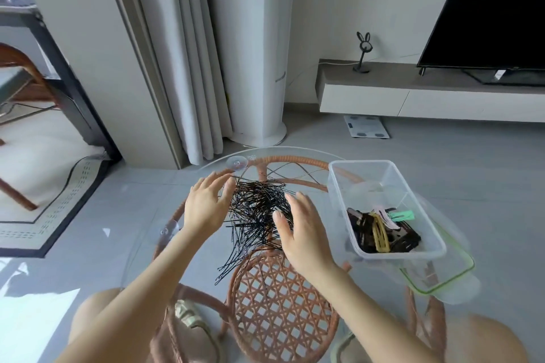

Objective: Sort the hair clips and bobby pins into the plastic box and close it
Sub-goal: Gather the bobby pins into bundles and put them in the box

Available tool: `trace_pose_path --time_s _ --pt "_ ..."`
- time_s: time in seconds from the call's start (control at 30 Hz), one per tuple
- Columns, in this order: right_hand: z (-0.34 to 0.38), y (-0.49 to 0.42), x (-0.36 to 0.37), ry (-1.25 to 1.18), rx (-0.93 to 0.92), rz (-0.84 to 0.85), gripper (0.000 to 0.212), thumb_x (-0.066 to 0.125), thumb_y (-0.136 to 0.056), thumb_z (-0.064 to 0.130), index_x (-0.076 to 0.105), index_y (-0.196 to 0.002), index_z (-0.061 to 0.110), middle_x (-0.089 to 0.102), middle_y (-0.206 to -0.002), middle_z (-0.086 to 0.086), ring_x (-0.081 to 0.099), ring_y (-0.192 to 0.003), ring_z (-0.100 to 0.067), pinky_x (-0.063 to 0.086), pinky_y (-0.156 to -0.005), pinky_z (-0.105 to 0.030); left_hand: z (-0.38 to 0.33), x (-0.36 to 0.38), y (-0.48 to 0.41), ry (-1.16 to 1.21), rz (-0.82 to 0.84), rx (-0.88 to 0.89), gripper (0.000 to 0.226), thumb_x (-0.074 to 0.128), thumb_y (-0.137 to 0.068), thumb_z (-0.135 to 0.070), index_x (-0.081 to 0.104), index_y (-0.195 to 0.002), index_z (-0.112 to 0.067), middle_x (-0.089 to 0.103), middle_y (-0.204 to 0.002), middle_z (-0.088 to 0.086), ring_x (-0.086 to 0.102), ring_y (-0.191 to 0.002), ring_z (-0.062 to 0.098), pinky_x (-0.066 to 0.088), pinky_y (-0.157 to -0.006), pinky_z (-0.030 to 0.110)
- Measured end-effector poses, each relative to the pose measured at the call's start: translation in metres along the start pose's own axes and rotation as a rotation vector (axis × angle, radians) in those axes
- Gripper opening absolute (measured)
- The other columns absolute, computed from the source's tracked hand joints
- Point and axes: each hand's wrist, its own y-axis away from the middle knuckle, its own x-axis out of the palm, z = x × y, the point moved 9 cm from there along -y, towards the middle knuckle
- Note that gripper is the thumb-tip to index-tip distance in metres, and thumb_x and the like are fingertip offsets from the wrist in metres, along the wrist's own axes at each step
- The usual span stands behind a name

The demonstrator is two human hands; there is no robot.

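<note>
A loose pile of black bobby pins (253, 215) lies spread on the round glass tabletop (141, 244). My left hand (206, 203) rests at the pile's left edge, fingers spread and touching the pins. My right hand (300, 230) is at the pile's right edge, fingers apart, palm down. The pile sits between both hands. To the right stands a clear plastic box (413, 194), open, with several hair clips (380, 230) in black, yellow, pink and green at its near end. Its green-rimmed lid (442, 277) lies under and beside the box.
The glass top sits on a rattan table frame (280, 303) with suction cups (236, 163). My knees show below the table. Beyond are a grey floor, curtains, a white TV bench (413, 91) and a floor scale (367, 126).
</note>
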Motion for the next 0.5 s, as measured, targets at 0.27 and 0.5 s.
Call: trace_pose_path --time_s 0.27,0.5 --pt "-0.036 -0.079 0.036 0.217 0.213 0.000 0.068 0.016 -0.092 0.057 0.017 -0.145 0.016 0.018 -0.154 -0.014 0.011 -0.143 -0.028 0.002 -0.118 -0.046 0.008 0.052 -0.048 -0.144 0.241 0.044 0.054 0.014 -0.094 -0.054 0.019 -0.144 -0.035 0.012 -0.156 -0.003 -0.003 -0.145 0.024 -0.007 -0.118 0.042" --pt "-0.001 -0.097 0.055 -0.060 0.052 0.154 0.044 0.030 -0.098 0.035 0.040 -0.138 0.019 0.031 -0.151 -0.004 0.020 -0.142 -0.022 0.019 -0.113 -0.036 -0.019 0.057 -0.046 0.157 0.308 0.078 0.046 0.020 -0.099 -0.038 0.043 -0.136 -0.024 0.033 -0.150 0.002 0.021 -0.143 0.019 0.014 -0.115 0.031"
